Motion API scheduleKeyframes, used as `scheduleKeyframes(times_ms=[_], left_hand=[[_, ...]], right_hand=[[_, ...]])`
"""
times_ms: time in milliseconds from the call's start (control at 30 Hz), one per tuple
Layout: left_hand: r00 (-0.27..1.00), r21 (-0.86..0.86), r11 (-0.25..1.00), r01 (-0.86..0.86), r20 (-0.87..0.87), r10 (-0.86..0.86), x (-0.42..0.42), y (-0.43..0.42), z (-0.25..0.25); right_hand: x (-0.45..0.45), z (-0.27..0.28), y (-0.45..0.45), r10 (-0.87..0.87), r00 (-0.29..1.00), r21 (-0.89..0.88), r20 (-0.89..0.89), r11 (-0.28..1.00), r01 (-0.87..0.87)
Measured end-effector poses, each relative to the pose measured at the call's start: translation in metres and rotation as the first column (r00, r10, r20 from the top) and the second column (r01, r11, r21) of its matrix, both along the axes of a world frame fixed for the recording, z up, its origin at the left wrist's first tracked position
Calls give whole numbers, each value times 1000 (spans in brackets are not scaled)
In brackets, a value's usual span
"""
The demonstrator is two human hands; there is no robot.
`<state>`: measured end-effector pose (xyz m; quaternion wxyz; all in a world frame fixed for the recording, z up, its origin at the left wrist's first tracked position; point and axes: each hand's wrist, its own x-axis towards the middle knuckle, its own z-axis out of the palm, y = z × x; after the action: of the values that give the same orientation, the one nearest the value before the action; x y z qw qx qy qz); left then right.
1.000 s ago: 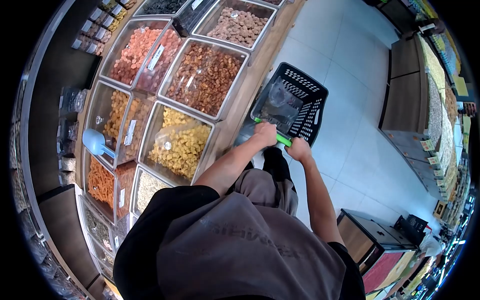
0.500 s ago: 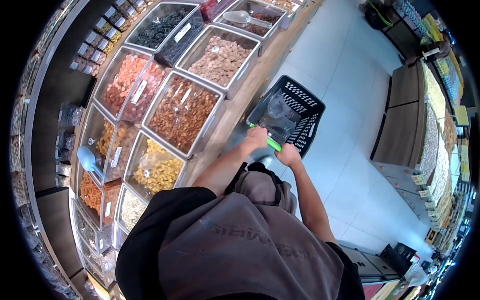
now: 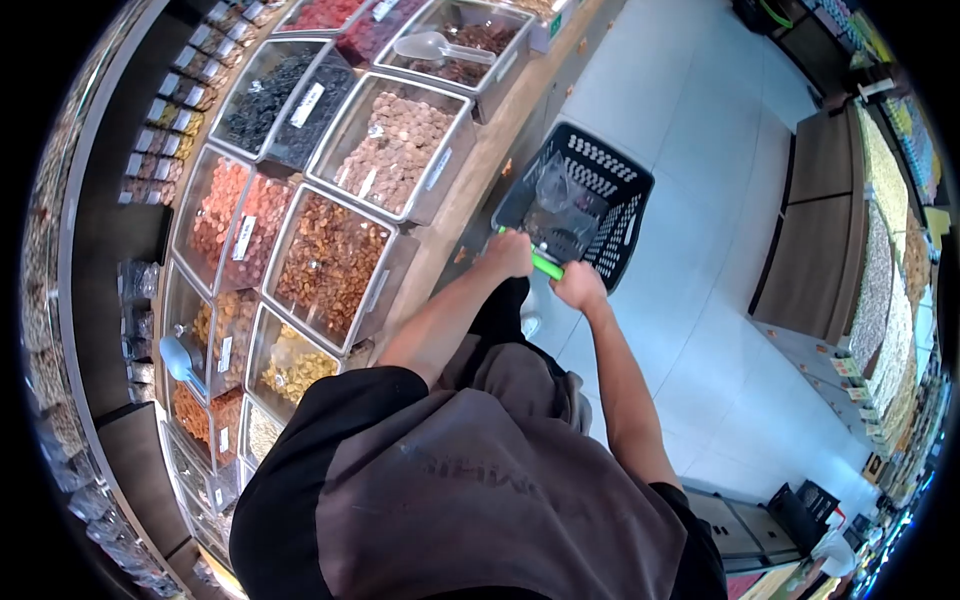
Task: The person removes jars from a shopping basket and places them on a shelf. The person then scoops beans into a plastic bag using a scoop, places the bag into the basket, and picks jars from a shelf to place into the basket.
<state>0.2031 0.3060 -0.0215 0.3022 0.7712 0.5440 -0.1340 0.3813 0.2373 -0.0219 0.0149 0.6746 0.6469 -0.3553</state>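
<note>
A black shopping basket (image 3: 628, 185) with perforated walls is in front of me, over the pale floor. My left hand (image 3: 508, 256) is closed around the left end of its green handle (image 3: 546, 266). On the right end of that handle, my right hand (image 3: 581, 287) is wrapped just as firmly. Inside the basket lies a clear plastic bag (image 3: 556, 185); whatever it may contain is hard to make out. Both arms reach forward from my body.
On my left, lidded clear bins hold raisins (image 3: 330, 265), round beige pieces (image 3: 396, 145) and other dried foods. A wooden ledge (image 3: 462, 205) edges them. Scoops (image 3: 440, 47) rest on some lids. A brown counter (image 3: 822, 215) stands across the tiled floor (image 3: 690, 200).
The bins on the left have slid down and leftward in view. Both hands still grip the handle, and the basket sits slightly higher in view.
</note>
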Motion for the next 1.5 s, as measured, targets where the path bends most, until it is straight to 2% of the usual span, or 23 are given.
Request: scheduleKeyframes(times_ms=[33,133,267,433,633,700,800,867,1000,1100,1200,1333,1433,1500], left_hand=[[999,79,996,-29,32,26,7,7,-4],[998,-52,998,33,-42,-36,31,42,5],[996,-54,996,64,-50,-67,57,87,4],[998,-112,992,50,-29,-54,82,132,32],[996,-60,995,84,-1,-84,105,180,8],[996,-61,995,83,26,-82,110,187,6],[998,-22,998,51,43,-50,122,213,15],[997,-82,993,80,25,-79,129,229,24],[995,-52,994,96,13,-95,147,259,20],[998,-50,997,51,23,-50,168,290,17],[1000,-20,1000,19,5,-19,189,321,5],[999,-50,998,-35,-7,35,218,364,5],[997,-80,994,-69,-24,67,233,382,1],[998,-33,997,-69,-4,69,243,393,-2]], right_hand=[[6,7,9,-7,1000,-2,15,1000,7],[24,7,37,-3,995,-4,104,1000,4],[45,10,75,-48,988,0,150,999,49],[70,6,120,-70,979,-13,194,997,74],[95,3,168,-66,973,-34,221,997,75],[101,8,178,-95,980,-15,176,995,99],[111,11,201,-54,978,-28,200,998,61],[119,13,218,-46,980,-29,195,998,53],[137,9,250,-22,986,-55,165,998,32],[155,9,282,-45,984,-5,173,999,47],[179,7,315,-43,984,-39,173,998,50],[210,-1,360,-34,994,-25,104,999,37],[233,-11,390,-24,1000,-124,18,992,26],[244,-14,403,-15,1000,-143,-9,990,14]])
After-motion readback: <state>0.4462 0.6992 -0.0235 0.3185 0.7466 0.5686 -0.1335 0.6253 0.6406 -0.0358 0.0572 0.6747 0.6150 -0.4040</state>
